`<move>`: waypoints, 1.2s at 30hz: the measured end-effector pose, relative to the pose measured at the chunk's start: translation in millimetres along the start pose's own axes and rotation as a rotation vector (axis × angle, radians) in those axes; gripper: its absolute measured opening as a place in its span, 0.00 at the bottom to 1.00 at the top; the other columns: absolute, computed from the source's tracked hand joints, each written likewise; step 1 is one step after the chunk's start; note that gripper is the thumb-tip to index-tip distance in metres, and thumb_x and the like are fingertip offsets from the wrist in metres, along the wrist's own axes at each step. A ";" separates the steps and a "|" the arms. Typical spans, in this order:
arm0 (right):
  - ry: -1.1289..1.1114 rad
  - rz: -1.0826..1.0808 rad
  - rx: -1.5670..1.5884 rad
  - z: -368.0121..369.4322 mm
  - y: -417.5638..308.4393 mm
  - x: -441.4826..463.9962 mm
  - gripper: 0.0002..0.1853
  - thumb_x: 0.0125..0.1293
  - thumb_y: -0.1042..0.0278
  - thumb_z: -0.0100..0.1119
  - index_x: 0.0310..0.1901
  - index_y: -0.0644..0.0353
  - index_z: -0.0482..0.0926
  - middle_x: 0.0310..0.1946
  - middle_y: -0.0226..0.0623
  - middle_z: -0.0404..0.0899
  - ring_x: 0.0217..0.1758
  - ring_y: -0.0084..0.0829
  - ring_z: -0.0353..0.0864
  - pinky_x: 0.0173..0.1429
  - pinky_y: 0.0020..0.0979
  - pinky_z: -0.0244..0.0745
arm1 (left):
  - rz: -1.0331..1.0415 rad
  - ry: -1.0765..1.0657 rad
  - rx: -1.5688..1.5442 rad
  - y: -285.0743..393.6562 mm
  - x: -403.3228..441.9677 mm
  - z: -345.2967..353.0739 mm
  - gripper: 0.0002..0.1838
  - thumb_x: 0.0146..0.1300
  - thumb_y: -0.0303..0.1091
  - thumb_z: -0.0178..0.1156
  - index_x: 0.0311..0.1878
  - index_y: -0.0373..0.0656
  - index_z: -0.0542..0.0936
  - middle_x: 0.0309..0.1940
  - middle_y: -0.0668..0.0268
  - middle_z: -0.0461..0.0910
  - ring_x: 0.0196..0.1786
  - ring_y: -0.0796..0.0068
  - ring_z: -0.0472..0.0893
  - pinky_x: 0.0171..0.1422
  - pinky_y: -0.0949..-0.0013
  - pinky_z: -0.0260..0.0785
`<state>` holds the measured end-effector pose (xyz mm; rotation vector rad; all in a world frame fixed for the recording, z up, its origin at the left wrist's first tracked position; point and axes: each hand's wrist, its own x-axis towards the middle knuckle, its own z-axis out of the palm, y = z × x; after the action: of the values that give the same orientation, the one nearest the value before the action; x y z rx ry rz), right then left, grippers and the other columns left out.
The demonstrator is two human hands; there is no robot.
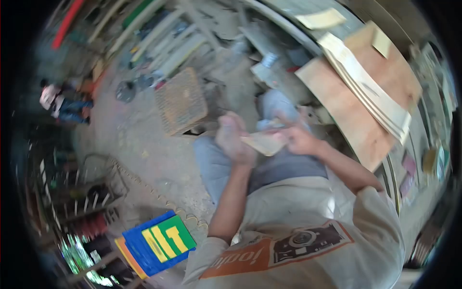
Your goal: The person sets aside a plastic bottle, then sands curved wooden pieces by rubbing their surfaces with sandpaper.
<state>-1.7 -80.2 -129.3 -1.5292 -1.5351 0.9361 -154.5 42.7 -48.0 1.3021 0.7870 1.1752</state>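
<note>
A pale, thin flat piece with a pointed lower edge (266,145) is held over my lap between both hands. It is blurred, and I cannot tell whether it is wood or a stiff sheet. My left hand (235,139) is closed at its left end, palm turned partly up. At the other end, the fingers of my right hand (299,138) are closed round it, hiding that part. Beneath them are my grey-trousered legs (210,164).
To the right, a plywood board (332,89) bears a stack of curved pale strips (370,91) and a small yellowish piece (382,44). A woven-topped stool (183,102) stands ahead. Blue and green painted panels (161,243) and a coiled hose (139,180) lie left. Another person (65,103) is far left.
</note>
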 end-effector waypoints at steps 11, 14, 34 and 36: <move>-0.126 0.207 -0.578 -12.9 -8.7 13.7 0.18 0.73 0.58 0.44 0.56 0.49 0.81 0.62 0.58 0.70 0.73 0.48 0.60 0.71 0.67 0.17 | 0.307 -0.047 0.004 -7.6 -3.4 -8.1 0.26 0.76 0.40 0.40 0.19 0.39 0.64 0.20 0.67 0.62 0.26 0.77 0.60 0.33 0.72 0.51; 0.024 -0.068 0.187 9.1 -61.6 15.2 0.18 0.72 0.56 0.44 0.55 0.44 0.81 0.61 0.57 0.70 0.73 0.50 0.59 0.69 0.71 0.16 | 0.380 -0.059 0.064 1.1 4.2 -4.2 0.26 0.76 0.41 0.38 0.19 0.38 0.65 0.19 0.67 0.62 0.27 0.74 0.60 0.34 0.70 0.51; -0.031 0.110 -0.220 -2.4 -22.8 6.8 0.18 0.71 0.64 0.46 0.54 0.64 0.78 0.60 0.52 0.73 0.74 0.42 0.59 0.77 0.51 0.25 | 0.324 -0.092 0.016 -11.6 -15.1 -14.8 0.22 0.73 0.35 0.41 0.20 0.37 0.65 0.21 0.63 0.61 0.28 0.67 0.61 0.36 0.65 0.54; -0.174 0.266 -0.459 -23.0 -40.1 19.7 0.19 0.71 0.62 0.45 0.57 0.63 0.77 0.61 0.52 0.73 0.75 0.45 0.58 0.76 0.55 0.20 | 0.339 -0.094 -0.003 -7.4 -8.7 -12.0 0.22 0.73 0.35 0.41 0.20 0.37 0.65 0.22 0.63 0.62 0.28 0.67 0.62 0.36 0.65 0.54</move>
<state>1.4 -61.4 -82.8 -2.0609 -1.7869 0.9224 -166.6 38.9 -58.5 1.5169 0.5067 1.3679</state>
